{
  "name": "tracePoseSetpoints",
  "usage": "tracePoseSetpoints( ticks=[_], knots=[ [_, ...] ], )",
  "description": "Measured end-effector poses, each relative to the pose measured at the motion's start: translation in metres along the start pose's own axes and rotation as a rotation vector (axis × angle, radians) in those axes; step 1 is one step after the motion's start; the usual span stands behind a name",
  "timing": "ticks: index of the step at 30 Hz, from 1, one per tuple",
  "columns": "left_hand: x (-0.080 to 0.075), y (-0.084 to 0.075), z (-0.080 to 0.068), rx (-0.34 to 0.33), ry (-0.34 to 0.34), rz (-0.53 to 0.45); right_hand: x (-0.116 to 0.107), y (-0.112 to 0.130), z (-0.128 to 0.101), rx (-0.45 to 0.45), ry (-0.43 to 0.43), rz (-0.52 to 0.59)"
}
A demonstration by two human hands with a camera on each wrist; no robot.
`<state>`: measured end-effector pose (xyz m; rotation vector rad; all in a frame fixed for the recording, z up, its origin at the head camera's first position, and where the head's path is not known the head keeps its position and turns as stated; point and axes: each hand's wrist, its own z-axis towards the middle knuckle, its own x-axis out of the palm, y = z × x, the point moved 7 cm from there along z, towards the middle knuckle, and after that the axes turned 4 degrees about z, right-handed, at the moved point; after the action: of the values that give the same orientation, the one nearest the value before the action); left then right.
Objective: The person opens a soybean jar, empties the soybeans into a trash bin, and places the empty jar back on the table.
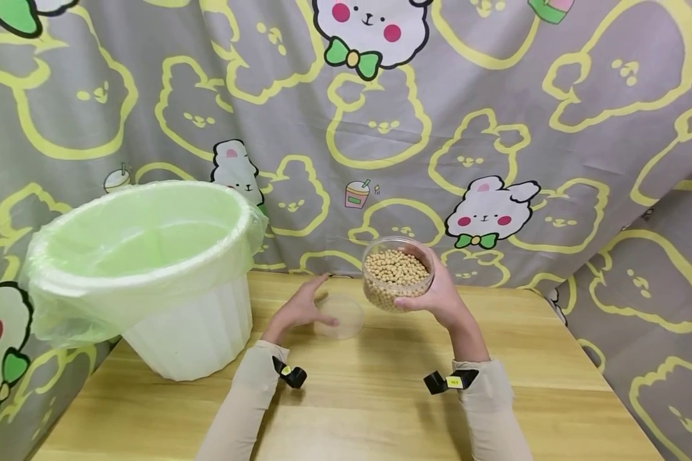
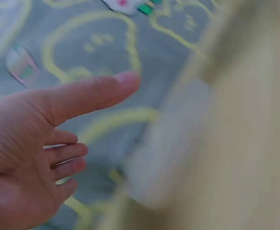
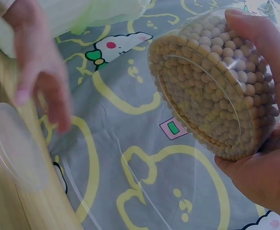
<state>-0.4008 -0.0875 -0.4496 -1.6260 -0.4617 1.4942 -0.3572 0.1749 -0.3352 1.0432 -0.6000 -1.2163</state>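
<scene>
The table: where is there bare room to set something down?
Bare patches of table: between the left sleeve and right sleeve, in front of the lid; and from the right sleeve to the right edge. Crowded: left, by the bin; back middle, with lid, left hand and held jar.

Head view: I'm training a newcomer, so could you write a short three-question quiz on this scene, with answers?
1. The right grip holds: (a) a spoon, (b) the clear jar of beige beans, (c) a towel.
2. True or false: the jar is covered by its lid.
3. Fill in: the white bin is lined with a light ____ bag.

Key:
1. b
2. False; the clear round lid lies on the table.
3. green
</scene>
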Motion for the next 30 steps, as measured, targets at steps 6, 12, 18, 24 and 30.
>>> tracePoseSetpoints(
  ticks=[6, 12, 18, 24, 30],
  knots=[
    [-0.058, -0.094, -0.032, 0.248, -0.397, 0.113, -0.001, -0.001, -0.002, -0.005, -0.003, -0.017],
    [-0.109, -0.184, -0.115, 0.547, -0.918, 0.214, 0.004, 0.0, -0.004, 0.008, 0.008, 0.003],
    [-0.143, -0.19, -0.164, 0.328, -1.265, 0.597, 0.004, 0.002, -0.006, 0.01, 0.006, -0.01],
    [-0.157, -0.163, -0.176, 0.104, -1.302, 0.798, 0.002, 0.006, -0.007, -0.008, 0.013, -0.01],
    [-0.159, -0.164, -0.167, 0.138, -1.342, 0.843, -0.005, 0.011, -0.006, -0.05, -0.004, 0.038]
  ],
)
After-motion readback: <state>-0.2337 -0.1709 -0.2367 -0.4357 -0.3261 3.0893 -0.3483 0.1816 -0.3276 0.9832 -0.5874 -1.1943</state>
